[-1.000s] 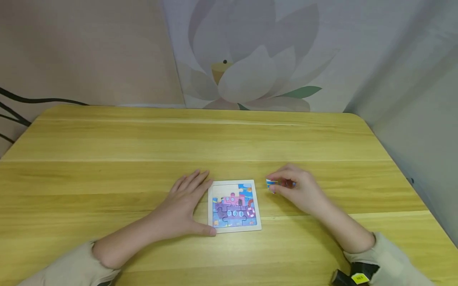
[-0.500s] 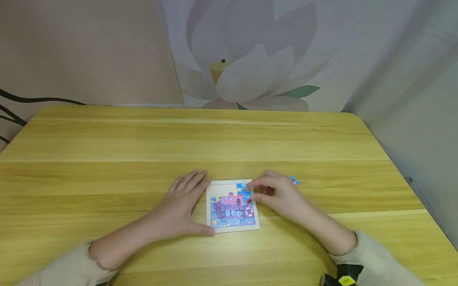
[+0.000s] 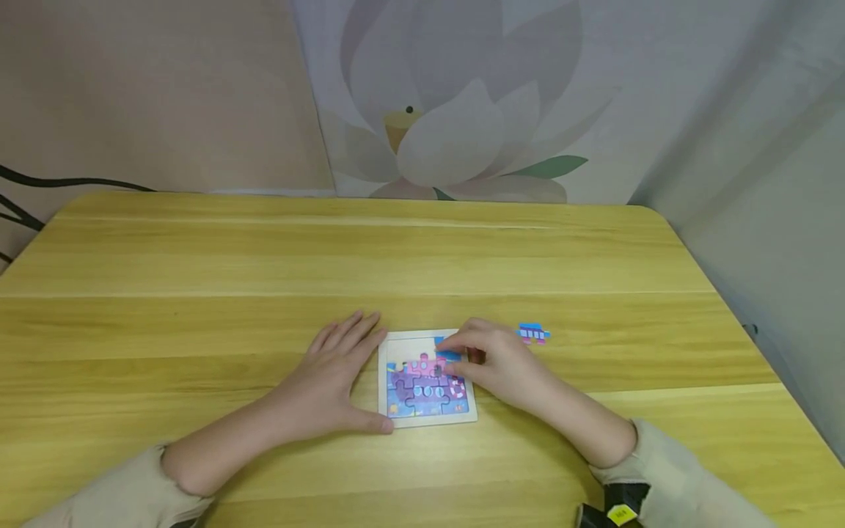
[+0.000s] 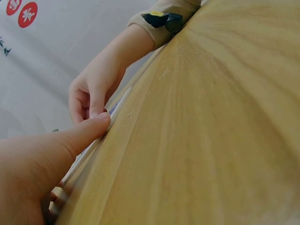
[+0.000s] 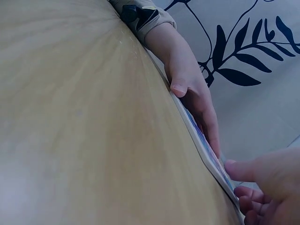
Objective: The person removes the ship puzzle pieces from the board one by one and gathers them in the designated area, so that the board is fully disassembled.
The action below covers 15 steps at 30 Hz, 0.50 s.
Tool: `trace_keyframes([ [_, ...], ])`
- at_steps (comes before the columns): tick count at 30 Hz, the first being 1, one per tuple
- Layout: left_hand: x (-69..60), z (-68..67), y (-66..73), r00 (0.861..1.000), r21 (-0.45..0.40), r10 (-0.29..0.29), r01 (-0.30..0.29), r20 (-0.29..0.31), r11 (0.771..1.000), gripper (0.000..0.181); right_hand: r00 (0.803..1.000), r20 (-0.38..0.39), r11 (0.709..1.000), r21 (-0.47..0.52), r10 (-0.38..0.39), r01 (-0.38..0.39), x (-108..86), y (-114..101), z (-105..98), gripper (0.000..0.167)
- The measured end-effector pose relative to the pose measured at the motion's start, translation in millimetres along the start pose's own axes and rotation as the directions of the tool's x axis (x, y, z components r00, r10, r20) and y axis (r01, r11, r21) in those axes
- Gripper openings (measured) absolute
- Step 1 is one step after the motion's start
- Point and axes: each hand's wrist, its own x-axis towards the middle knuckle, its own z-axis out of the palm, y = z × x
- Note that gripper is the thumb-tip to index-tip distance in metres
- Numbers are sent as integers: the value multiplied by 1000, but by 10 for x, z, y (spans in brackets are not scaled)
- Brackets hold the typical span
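Note:
A square puzzle tray (image 3: 432, 423) with a pale rim lies on the table, its pink and purple boat picture filling the lower part and bare pale board showing at upper left. My left hand (image 3: 326, 381) is spread against the tray's left side, thumb on the lower left corner; the left wrist view shows that thumb (image 4: 89, 131) at the rim. Over the tray's upper right is my right hand (image 3: 508, 361), thumb and fingertips brought together around a puzzle piece mostly hidden by them. The right wrist view shows the right hand (image 5: 274, 183) low beside the tray (image 5: 206, 157).
A loose blue, purple and pink puzzle piece (image 3: 532, 333) lies on the wooden table (image 3: 264, 257), just right of my right hand. A curtain with a flower print (image 3: 455, 139) hangs behind the table. Dark cables (image 3: 72, 181) run at the left.
My right hand has moved left from beside the tray to over its upper right part, uncovering the loose piece. The left hand has stayed against the tray.

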Motion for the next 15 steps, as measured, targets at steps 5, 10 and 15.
trace_keyframes([
  [5,3,-2,-3,1000,2,5,-5,-2,1000,121,1000,7,1000,-17,-1,1,41,11,30,19],
  [10,-2,-2,-3,1000,-6,11,-11,-13,1000,121,1000,1,1000,-4,19,-19,65,-19,46,16],
  [15,-2,-1,-3,1000,-10,11,-11,-13,1000,121,999,-12,999,-3,38,-38,71,-50,56,15],
])
